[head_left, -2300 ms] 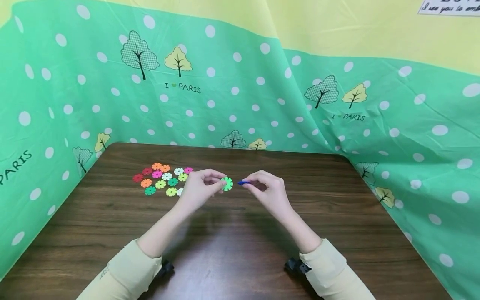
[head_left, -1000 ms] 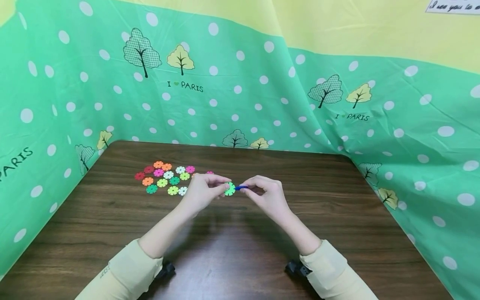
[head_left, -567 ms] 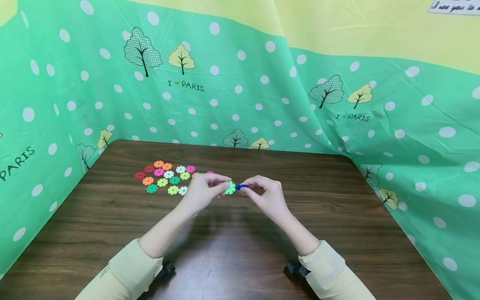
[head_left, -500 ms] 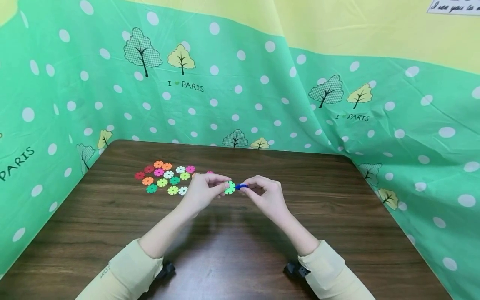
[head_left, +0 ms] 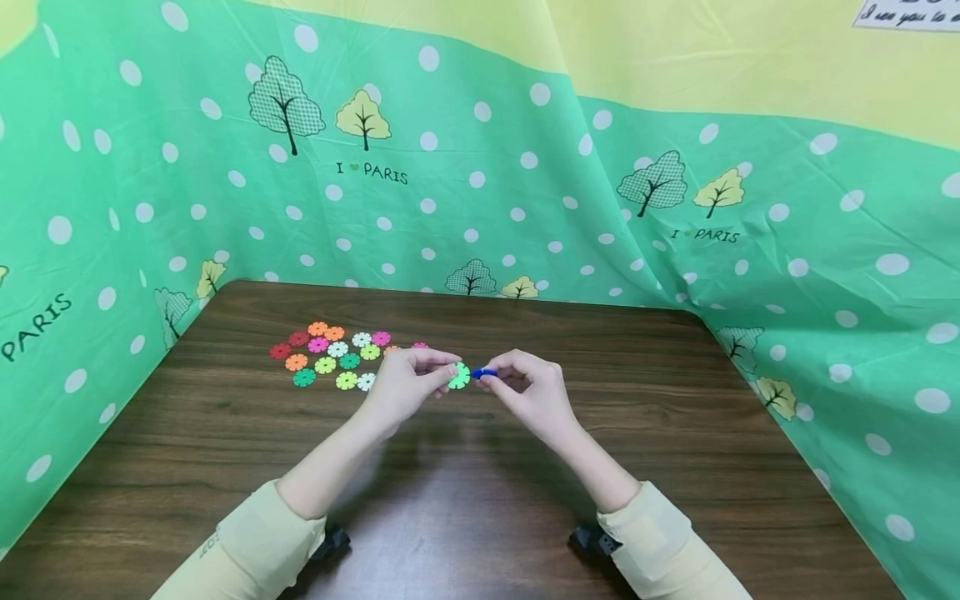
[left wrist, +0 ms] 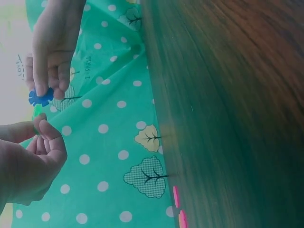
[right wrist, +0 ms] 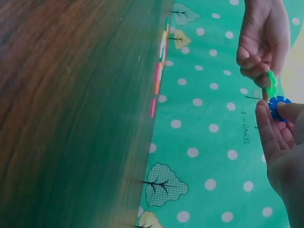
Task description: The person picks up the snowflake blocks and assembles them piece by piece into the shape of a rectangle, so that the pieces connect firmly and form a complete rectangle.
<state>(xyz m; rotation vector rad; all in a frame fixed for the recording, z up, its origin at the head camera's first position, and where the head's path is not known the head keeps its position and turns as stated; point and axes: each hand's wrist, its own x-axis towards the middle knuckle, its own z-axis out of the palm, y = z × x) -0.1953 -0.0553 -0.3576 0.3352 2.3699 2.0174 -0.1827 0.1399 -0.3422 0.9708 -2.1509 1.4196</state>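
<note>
In the head view my left hand [head_left: 405, 385] pinches a bright green notched building disc [head_left: 460, 376] between thumb and fingers, its flat face towards me. Facing it, my right hand [head_left: 531, 390] pinches a blue notched building disc [head_left: 483, 374], seen nearly edge-on. Both are held up above the table. A narrow gap shows between the discs in the head view. From the left wrist, the green disc [left wrist: 37, 110] appears edge-on just below the blue disc [left wrist: 41, 97]. In the right wrist view the blue disc [right wrist: 279, 108] lies close to the green disc [right wrist: 271, 84]; contact is unclear.
Several loose notched discs [head_left: 325, 365] in red, orange, pink, white, yellow and green lie flat on the dark wooden table [head_left: 465, 500], left of my left hand, which partly covers some. A green dotted curtain [head_left: 480, 208] surrounds the table's back and sides.
Since the earliest frame my hands came closer together, and the blue disc met the green disc's edge. Now the blue disc is slightly back from it and a little turned.
</note>
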